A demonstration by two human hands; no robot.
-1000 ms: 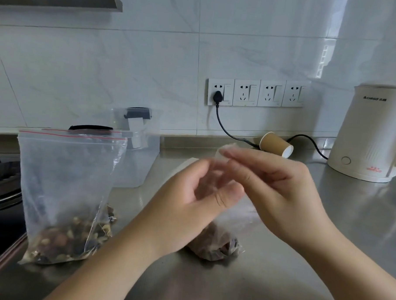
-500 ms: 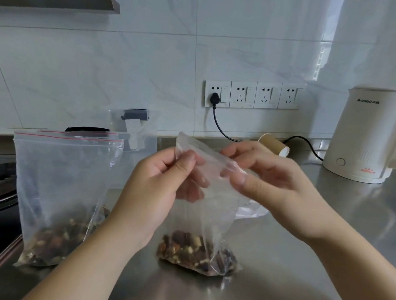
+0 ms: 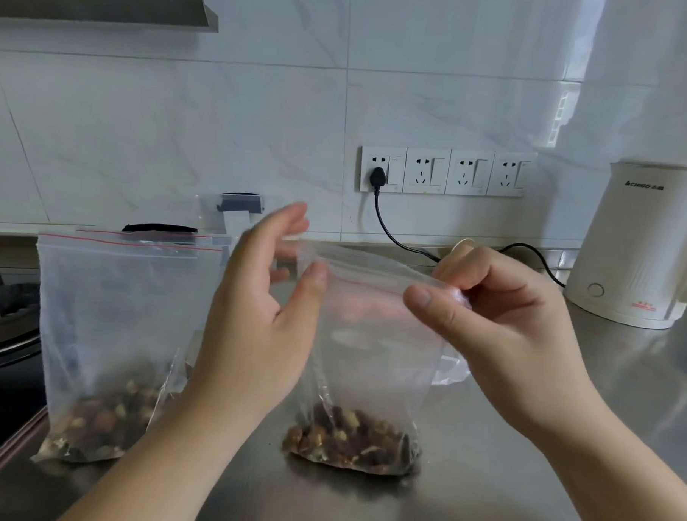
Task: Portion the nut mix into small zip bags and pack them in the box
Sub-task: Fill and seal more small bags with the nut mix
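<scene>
Single head-worn view, forward and down, close over the steel counter [image 3: 561, 466] toward the tiled wall [image 3: 260, 138].

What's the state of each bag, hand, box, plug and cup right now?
small zip bag: upright, nuts at bottom.
large zip bag: standing, mostly empty.
right hand: pinching small bag's top.
left hand: open, fingers loose.
clear box: behind large bag.
plug: in socket.
paper cup: mostly hidden.

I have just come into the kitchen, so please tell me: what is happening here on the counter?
A person is portioning nut mix. The right hand pinches the top edge of a small zip bag that stands on the steel counter with nuts at its bottom. The left hand is open beside it, thumb near the strip. A larger bag of nut mix stands to the left.
</scene>
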